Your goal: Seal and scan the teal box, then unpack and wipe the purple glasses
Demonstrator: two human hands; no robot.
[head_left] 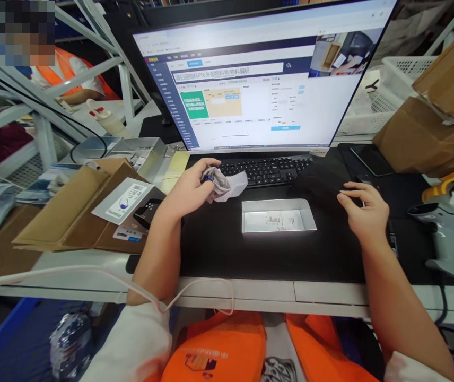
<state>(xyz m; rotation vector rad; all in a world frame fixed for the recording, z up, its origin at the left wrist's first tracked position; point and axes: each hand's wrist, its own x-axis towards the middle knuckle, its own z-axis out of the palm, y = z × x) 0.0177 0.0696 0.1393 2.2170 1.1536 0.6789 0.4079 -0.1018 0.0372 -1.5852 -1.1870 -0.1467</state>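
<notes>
My left hand [193,191] is closed around a crumpled bundle of whitish wrapping paper [230,185], with a bit of blue showing by the fingers. It is over the desk at the keyboard's left end. My right hand [366,209] pinches the edge of a thin, dark, soft-looking piece, perhaps a black pouch [318,183]; its outline merges with the black desk mat. Between the hands lies an open shallow white box [278,217] with a printed sheet or bag at its bottom. Behind it is a black keyboard [267,170].
A lit monitor [251,106] stands at the back. An open cardboard carton [79,212] with a labelled box [123,201] is on the left. To the right are a phone [372,159], a barcode scanner [442,233] and brown cartons [421,132]. A white cable [103,270] crosses my left forearm.
</notes>
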